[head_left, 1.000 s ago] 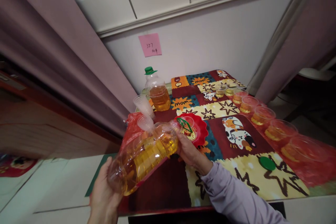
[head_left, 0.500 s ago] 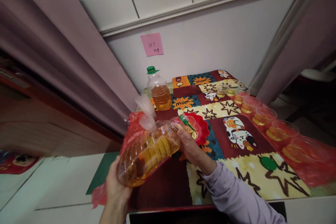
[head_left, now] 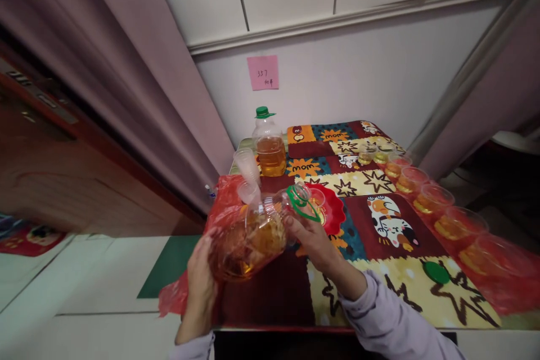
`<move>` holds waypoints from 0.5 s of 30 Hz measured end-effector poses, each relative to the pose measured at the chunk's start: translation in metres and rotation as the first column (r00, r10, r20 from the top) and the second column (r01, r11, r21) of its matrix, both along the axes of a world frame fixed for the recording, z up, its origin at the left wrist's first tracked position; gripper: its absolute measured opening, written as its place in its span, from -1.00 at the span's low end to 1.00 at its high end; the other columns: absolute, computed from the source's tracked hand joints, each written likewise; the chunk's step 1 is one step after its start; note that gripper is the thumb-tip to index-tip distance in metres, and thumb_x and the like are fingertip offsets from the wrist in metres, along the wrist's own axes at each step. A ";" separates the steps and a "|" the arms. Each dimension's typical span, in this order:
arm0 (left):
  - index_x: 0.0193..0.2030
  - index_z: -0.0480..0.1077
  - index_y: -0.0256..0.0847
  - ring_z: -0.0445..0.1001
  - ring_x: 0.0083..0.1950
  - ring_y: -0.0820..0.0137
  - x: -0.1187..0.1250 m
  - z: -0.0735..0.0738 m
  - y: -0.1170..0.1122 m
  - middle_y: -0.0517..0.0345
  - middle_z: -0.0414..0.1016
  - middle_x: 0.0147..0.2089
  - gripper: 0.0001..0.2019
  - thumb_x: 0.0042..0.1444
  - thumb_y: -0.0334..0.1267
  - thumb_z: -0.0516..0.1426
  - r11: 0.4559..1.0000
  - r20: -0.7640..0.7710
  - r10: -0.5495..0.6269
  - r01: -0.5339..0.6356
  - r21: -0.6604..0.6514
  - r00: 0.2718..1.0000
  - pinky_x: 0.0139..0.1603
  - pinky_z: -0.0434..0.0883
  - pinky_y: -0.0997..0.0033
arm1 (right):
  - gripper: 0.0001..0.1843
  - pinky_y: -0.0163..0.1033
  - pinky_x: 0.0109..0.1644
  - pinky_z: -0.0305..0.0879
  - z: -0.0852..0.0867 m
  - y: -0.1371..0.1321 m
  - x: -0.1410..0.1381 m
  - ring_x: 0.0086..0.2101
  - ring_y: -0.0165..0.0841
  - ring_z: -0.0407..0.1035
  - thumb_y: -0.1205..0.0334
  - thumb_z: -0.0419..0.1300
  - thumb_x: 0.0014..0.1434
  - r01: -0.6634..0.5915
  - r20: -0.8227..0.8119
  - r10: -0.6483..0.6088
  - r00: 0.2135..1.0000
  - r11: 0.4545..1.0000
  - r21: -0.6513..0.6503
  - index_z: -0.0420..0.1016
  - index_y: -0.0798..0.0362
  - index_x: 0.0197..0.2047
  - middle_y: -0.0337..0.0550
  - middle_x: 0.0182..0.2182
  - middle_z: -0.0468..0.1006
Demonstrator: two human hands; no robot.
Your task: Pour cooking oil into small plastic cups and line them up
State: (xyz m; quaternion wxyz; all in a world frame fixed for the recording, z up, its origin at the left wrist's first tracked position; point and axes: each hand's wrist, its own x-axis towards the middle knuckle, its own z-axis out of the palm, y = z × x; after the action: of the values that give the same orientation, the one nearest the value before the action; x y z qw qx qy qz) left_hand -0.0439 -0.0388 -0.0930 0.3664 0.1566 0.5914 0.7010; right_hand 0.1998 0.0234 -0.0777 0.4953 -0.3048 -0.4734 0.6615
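Both my hands hold a large clear oil bottle (head_left: 248, 233) half full of yellow oil. My left hand (head_left: 201, 281) is wrapped round its base, and my right hand (head_left: 310, 236) grips it near the neck, under the green handle ring (head_left: 300, 202). The bottle's mouth points toward a small clear cup (head_left: 316, 199) standing on a red plate (head_left: 335, 208). Its green cap (head_left: 436, 273) lies on the patterned table mat (head_left: 379, 270) to the right.
A second oil bottle with a green cap (head_left: 270, 149) stands at the back. A stack of empty cups (head_left: 248, 171) lies on a red plastic bag (head_left: 225, 202). Several filled cups (head_left: 430, 199) line the table's right side. A pink note (head_left: 262, 72) hangs on the wall.
My hands have raised the bottle's neck, so it sits less tilted than before. My left hand has shifted right under the base. The camera has also turned left a little.
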 end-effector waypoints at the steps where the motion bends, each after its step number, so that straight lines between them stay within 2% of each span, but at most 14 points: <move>1: 0.04 0.61 -0.13 0.45 0.37 0.17 -0.001 0.011 -0.001 0.07 0.63 0.20 -0.56 -0.02 -0.17 0.44 0.998 -0.140 -0.044 0.049 0.030 0.989 0.33 0.37 0.42 | -0.44 0.24 0.33 0.35 0.003 -0.002 -0.003 0.18 0.02 0.46 -0.23 0.35 0.24 0.023 0.025 -0.024 0.999 0.999 0.038 0.57 -0.14 0.19 -0.08 0.12 0.63; 3: 0.27 0.50 -0.03 0.33 0.48 0.10 0.002 0.033 -0.001 0.07 0.47 0.40 -0.15 -0.26 -0.15 0.56 0.958 -0.394 -0.225 0.276 0.076 0.891 0.46 0.24 0.33 | -0.50 0.20 0.33 0.35 0.011 -0.006 -0.010 0.13 -0.02 0.49 -0.21 0.33 0.26 0.070 0.063 -0.078 0.995 0.991 0.116 0.58 -0.11 0.13 -0.08 0.09 0.65; 5: 0.32 0.46 -0.01 0.23 0.54 0.01 0.011 0.049 0.001 0.02 0.38 0.48 0.13 -0.56 -0.25 0.63 0.914 -0.528 -0.330 0.404 0.027 0.782 0.54 0.11 0.24 | -0.57 0.16 0.31 0.37 0.017 -0.009 -0.017 0.10 -0.05 0.50 -0.17 0.33 0.28 0.089 0.059 -0.100 0.993 0.983 0.158 0.60 -0.08 0.07 -0.08 0.05 0.65; 6: 0.34 0.44 -0.02 0.21 0.54 -0.03 0.016 0.055 0.003 0.00 0.34 0.50 0.18 -0.62 -0.30 0.63 0.900 -0.562 -0.367 0.437 -0.012 0.741 0.56 0.07 0.18 | -0.59 0.14 0.30 0.38 0.021 -0.010 -0.020 0.09 -0.07 0.51 -0.15 0.33 0.28 0.081 0.044 -0.089 0.995 0.984 0.160 0.60 -0.07 0.05 -0.08 0.04 0.65; 8: 0.31 0.46 -0.03 0.24 0.53 -0.06 0.025 0.060 0.008 -0.04 0.37 0.48 0.14 -0.60 -0.35 0.62 0.886 -0.583 -0.412 0.459 -0.075 0.700 0.58 0.04 0.08 | -0.57 0.11 0.28 0.40 0.025 -0.010 -0.020 0.09 -0.10 0.52 -0.10 0.38 0.25 -0.002 -0.003 0.003 1.000 0.989 0.147 0.57 -0.08 0.08 -0.10 0.06 0.63; 9: 0.28 0.48 -0.03 0.25 0.52 -0.06 0.028 0.060 0.011 -0.05 0.39 0.46 0.10 -0.58 -0.36 0.61 0.884 -0.571 -0.424 0.459 -0.090 0.703 0.58 0.04 0.05 | -0.51 0.10 0.27 0.42 0.027 -0.009 -0.018 0.11 -0.10 0.51 -0.08 0.42 0.21 -0.074 -0.020 0.078 0.997 0.987 0.144 0.54 -0.10 0.14 -0.10 0.10 0.61; 11: 0.20 0.55 -0.03 0.25 0.52 -0.08 0.031 0.061 0.013 -0.05 0.46 0.40 0.03 -0.62 -0.41 0.60 0.895 -0.496 -0.420 0.436 -0.088 0.760 0.57 0.05 0.04 | -0.30 0.10 0.24 0.45 0.028 -0.003 -0.006 0.16 -0.07 0.49 -0.05 0.49 0.14 -0.204 0.008 0.205 0.979 0.966 0.157 0.44 -0.14 0.29 -0.08 0.19 0.56; 12: 0.15 0.57 -0.03 0.23 0.53 -0.09 0.031 0.062 0.014 -0.05 0.49 0.38 0.02 -0.66 -0.46 0.60 0.906 -0.439 -0.405 0.416 -0.076 0.802 0.57 0.08 0.06 | -0.23 0.11 0.23 0.46 0.027 0.002 0.003 0.18 -0.04 0.47 -0.05 0.50 0.11 -0.220 0.074 0.210 0.975 0.960 0.174 0.40 -0.15 0.34 -0.05 0.23 0.54; 13: 0.12 0.58 -0.05 0.22 0.54 -0.10 0.030 0.063 0.014 -0.06 0.51 0.35 0.02 -0.70 -0.50 0.58 0.918 -0.383 -0.384 0.392 -0.062 0.840 0.55 0.11 0.10 | -0.21 0.14 0.23 0.46 0.025 0.008 0.014 0.20 -0.02 0.46 -0.05 0.50 0.11 -0.192 0.173 0.158 0.972 0.960 0.204 0.39 -0.15 0.35 -0.03 0.25 0.53; 15: 0.07 0.59 -0.09 0.20 0.55 -0.11 0.029 0.065 0.014 -0.08 0.52 0.33 0.02 -0.77 -0.53 0.58 0.934 -0.318 -0.351 0.355 -0.050 0.880 0.53 0.18 0.18 | -0.27 0.22 0.30 0.38 0.018 0.025 0.037 0.25 0.02 0.40 -0.06 0.47 0.14 -0.047 0.402 -0.088 0.911 0.948 0.313 0.43 -0.14 0.33 0.03 0.29 0.50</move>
State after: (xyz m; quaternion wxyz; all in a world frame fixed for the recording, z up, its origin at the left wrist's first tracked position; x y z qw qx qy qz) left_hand -0.0154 -0.0246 -0.0279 0.3856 0.3757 0.6013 0.5904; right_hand 0.2366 0.0487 -0.0600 0.4340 -0.3590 -0.6634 0.4927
